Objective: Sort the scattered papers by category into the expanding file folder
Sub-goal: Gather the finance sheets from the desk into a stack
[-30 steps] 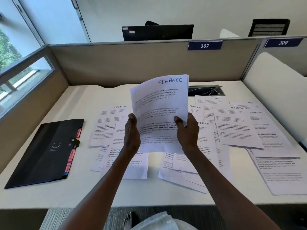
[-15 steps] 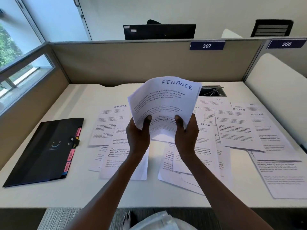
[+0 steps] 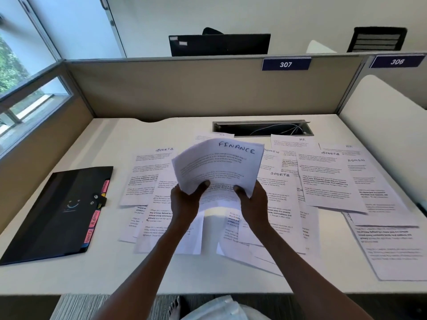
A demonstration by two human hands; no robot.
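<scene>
From the head camera, we see both hands raised over a white bench [image 3: 69,278] strewn with printed sheets. The left hand [image 3: 184,204] and the right hand [image 3: 253,204] each grip the lower edge of a small stack of papers [image 3: 219,167], thumbs curled over the front; the top sheet bends forward and carries the handwritten heading "FINANCE".

The black expanding file folder [image 3: 53,215] lies closed and flat at the left of the bench, well apart from the held stack, its strap fastened at the right edge. Coloured index tabs [image 3: 94,221] stick out along that edge; we can read "Admin" and "Sports" on two pink ones, while the upper tabs are too blurred to read. We cannot see what is inside.

The scattered papers [image 3: 323,181] cover the middle and right of the bench, overlapping one another. Handwritten headings that we can read include "SPORTS" on a sheet [image 3: 147,172] just left of the held stack, "SPORTS" again on two sheets to the right, "ADMIN" on two sheets, and "HR" on three sheets near the back. The printed body text is too small to read.

A cable slot [image 3: 263,128] is cut into the bench at the back, with wires lying in it. On the partition [image 3: 184,88] behind, blue plates read "307" [image 3: 286,64] and "306" [image 3: 397,61]. A dark monitor [image 3: 219,44] stands beyond the partition.
</scene>
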